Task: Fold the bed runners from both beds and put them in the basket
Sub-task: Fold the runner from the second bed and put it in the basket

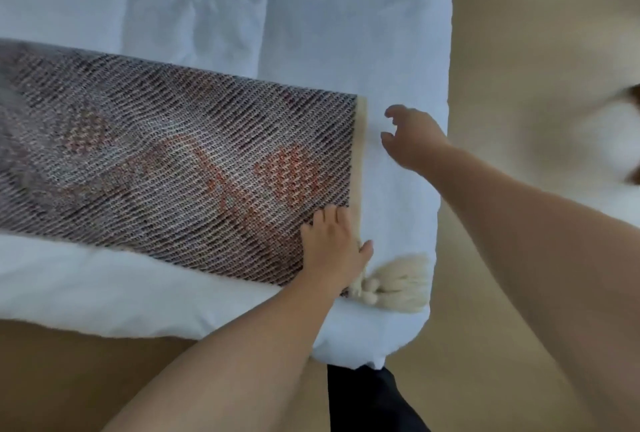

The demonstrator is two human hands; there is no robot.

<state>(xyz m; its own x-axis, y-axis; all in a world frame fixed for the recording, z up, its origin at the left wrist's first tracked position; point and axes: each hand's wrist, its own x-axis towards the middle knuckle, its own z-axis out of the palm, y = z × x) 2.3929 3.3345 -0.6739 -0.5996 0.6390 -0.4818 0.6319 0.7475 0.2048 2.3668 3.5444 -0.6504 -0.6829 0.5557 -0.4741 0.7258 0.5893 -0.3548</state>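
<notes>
A woven bed runner (166, 161), dark with reddish patches and a cream end band, lies flat across the white bed (242, 16). A cream tassel (394, 284) hangs from its near right corner. My left hand (334, 251) rests palm down on that corner, fingers spread on the weave. My right hand (414, 139) hovers just right of the runner's end band, fingers curled apart and holding nothing. No basket is in view.
The bed's right edge (446, 113) runs down the middle right, with beige floor (519, 50) beyond it. A brown floor strip (69, 379) lies below the bed's near edge. Dark clothing (363, 400) shows at the bottom.
</notes>
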